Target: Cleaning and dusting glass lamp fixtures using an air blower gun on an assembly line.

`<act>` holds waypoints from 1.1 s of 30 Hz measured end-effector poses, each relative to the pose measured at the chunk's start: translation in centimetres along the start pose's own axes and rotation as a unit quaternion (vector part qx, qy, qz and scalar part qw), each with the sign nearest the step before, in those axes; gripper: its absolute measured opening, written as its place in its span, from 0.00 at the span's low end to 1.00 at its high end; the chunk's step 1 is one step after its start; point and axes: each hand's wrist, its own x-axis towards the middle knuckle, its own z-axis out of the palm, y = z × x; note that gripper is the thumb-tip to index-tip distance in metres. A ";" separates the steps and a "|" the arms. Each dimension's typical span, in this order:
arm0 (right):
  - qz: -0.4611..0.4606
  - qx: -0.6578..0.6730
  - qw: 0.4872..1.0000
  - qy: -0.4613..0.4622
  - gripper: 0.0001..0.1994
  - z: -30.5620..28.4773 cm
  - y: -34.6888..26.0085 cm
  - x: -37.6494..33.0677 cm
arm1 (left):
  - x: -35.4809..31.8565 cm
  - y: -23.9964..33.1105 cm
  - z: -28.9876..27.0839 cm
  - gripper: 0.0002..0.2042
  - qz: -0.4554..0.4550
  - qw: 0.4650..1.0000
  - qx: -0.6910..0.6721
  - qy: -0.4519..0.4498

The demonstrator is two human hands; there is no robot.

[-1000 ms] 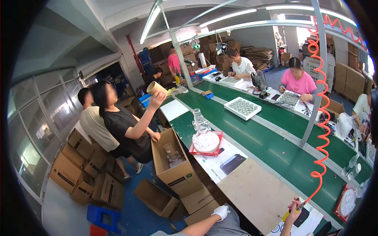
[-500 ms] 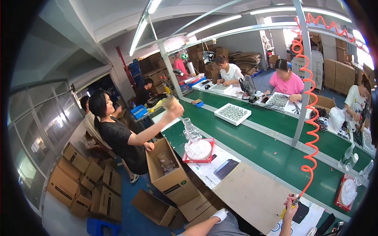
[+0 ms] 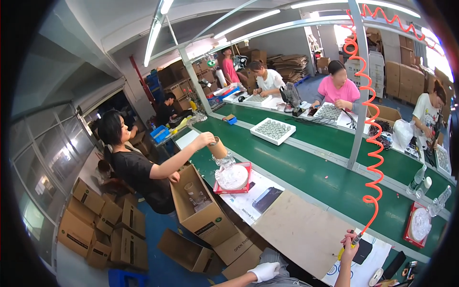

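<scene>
My right hand (image 3: 350, 240) is closed around a yellow air gun (image 3: 341, 253) on the end of a red coiled hose (image 3: 372, 186). Below it lie a black flat item (image 3: 362, 252) and white printed sheets (image 3: 334, 276). My left hand (image 3: 264, 271), in a white glove, rests on my grey-clad lap, holding nothing, its fingers loosely laid out. A brown board (image 3: 291, 229) covers the bench in front of me. Beyond its left end, a co-worker's hand (image 3: 205, 139) holds a brown cardboard tube (image 3: 217, 149) at a clear-wrapped round item (image 3: 232, 177) in a red tray (image 3: 248, 178).
An open carton (image 3: 201, 222) stands left of the bench, with more cartons (image 3: 125, 244) on the floor. The green conveyor (image 3: 306, 165) carries a white tray of small parts (image 3: 273, 139). A second red-trayed item (image 3: 420, 225) sits at right. A metal post (image 3: 359, 95) rises beyond the bench.
The co-worker's hand has brought the tube down to the wrapped item. My view has shifted slightly. My left hand has slid lower on my lap; my right keeps its grip.
</scene>
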 end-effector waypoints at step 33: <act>0.390 -0.157 0.774 -0.474 0.21 1.8 5.7 -12.4 | 4.2 -0.3 2.8 0.29 0.007 0.963 -0.082 0.257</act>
